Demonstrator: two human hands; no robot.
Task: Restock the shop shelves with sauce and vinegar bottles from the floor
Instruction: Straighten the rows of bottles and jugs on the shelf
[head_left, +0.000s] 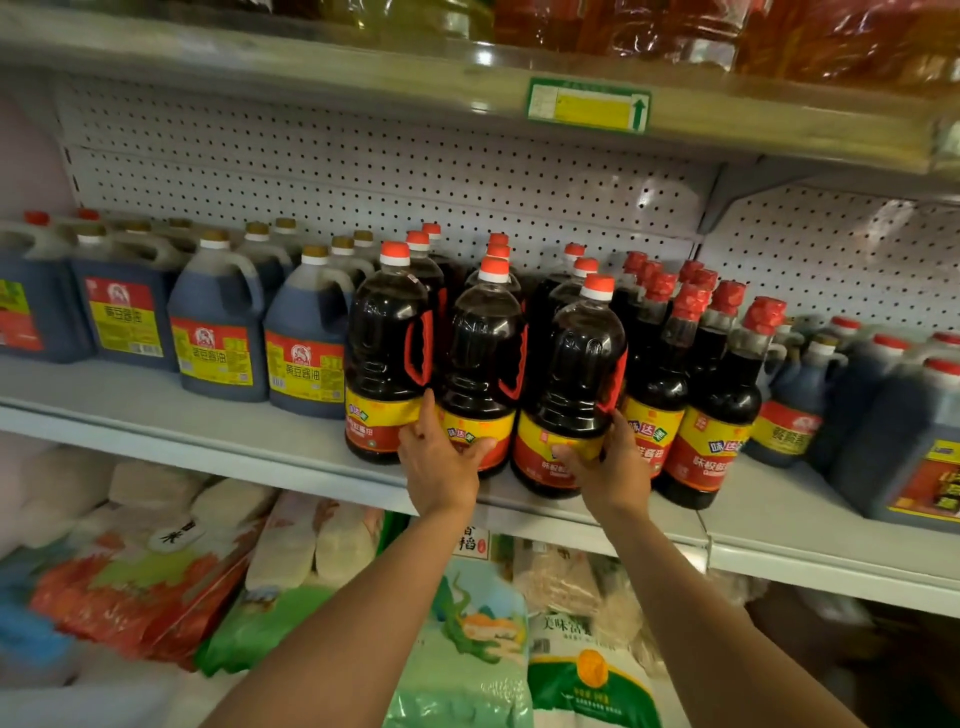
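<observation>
Left hand (439, 460): cupped round the base of the middle bottle (480, 364), thumb across its yellow-and-red label, forefinger pointing up into the gap toward the left bottle (387, 358); a narrow grip, holding that middle bottle.
Right hand (608, 462): wrapped round the lower label of the right bottle (576, 384), thumb over the front, fingers behind its right side; holding it, grip as wide as the bottle.
Three front bottles: dark sauce, orange caps with white collars, red side handles; upright, side by side near the front edge of the middle shelf (182, 415); the right one nearest that edge.
Rows behind: more orange-capped bottles of the same kind lined up toward the pegboard back (363, 171).
Left stretch of shelf: squat handled jugs (218, 322) with gold caps and red-and-yellow labels, in rows running to the left end; the nearest jug touching or just beside the left bottle.
Right of the hands: slimmer dark bottles (722, 395) with red foil tops, just beside the right bottle; past them, across the shelf joint, bigger jugs with red caps (909, 436) toward the right end.
Upper shelf edge: green-and-yellow price tag (589, 105) above the bottles; reddish wrapped goods on top, blurred.
Below the middle shelf: bagged goods (467, 639) in white, green and red packs, stacked and leaning.
</observation>
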